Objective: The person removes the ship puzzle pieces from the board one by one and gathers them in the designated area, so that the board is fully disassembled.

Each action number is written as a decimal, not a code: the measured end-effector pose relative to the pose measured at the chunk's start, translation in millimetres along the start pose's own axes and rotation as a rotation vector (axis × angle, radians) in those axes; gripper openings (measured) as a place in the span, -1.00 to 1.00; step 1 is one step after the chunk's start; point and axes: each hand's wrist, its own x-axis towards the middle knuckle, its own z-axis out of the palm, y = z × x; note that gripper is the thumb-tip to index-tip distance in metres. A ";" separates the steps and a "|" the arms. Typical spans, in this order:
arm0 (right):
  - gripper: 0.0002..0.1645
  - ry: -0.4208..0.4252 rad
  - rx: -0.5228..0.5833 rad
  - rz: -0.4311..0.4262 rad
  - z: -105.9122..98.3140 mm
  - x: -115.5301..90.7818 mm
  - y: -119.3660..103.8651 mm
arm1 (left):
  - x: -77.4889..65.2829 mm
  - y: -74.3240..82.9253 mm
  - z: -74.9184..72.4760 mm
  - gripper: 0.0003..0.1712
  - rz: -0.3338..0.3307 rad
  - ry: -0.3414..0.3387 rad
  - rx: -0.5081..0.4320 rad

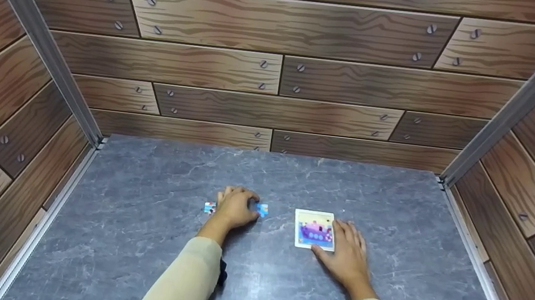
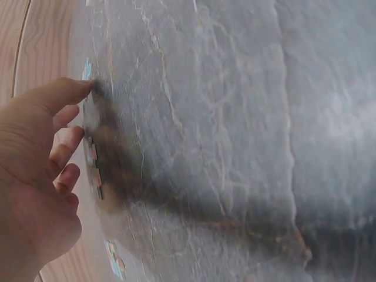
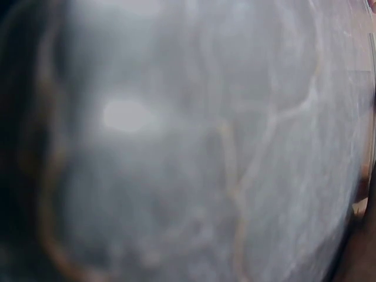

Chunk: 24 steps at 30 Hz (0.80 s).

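Observation:
In the head view, my left hand (image 1: 235, 208) is over small jigsaw pieces on the grey tabletop. Its thumb and forefinger pinch a blue jigsaw piece (image 1: 262, 210) at its edges. A second piece (image 1: 209, 207), blue with red and white, lies left of the hand. The left wrist view shows a joined strip of pieces (image 2: 95, 167) beneath the curved fingers of the left hand (image 2: 41, 153). My right hand (image 1: 348, 255) rests beside a square picture card (image 1: 315, 230) showing a purple-pink ship. Its thumb touches the near edge, its fairly straight forefinger the right edge.
The grey marbled tabletop (image 1: 145, 252) spreads around both hands. Wood-patterned panels (image 1: 276, 75) wall in the back and both sides, with metal rails (image 1: 44, 34) at the corners. In the right wrist view, mostly blurred tabletop (image 3: 194, 176) appears.

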 end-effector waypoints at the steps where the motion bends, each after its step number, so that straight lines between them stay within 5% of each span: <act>1: 0.20 0.002 0.000 0.001 0.1 0.1 0.2 | 0.4 -0.1 0.8 -0.53 -0.003 -0.003 -0.003; 17: 0.20 0.001 0.007 -0.001 -0.2 0.5 -1.4 | -2.7 3.3 -1.0 -0.63 -0.007 -0.008 0.048; 24: 0.20 0.002 -0.005 -0.005 0.3 -0.3 0.1 | -10.6 33.4 10.5 -0.48 0.140 0.085 0.065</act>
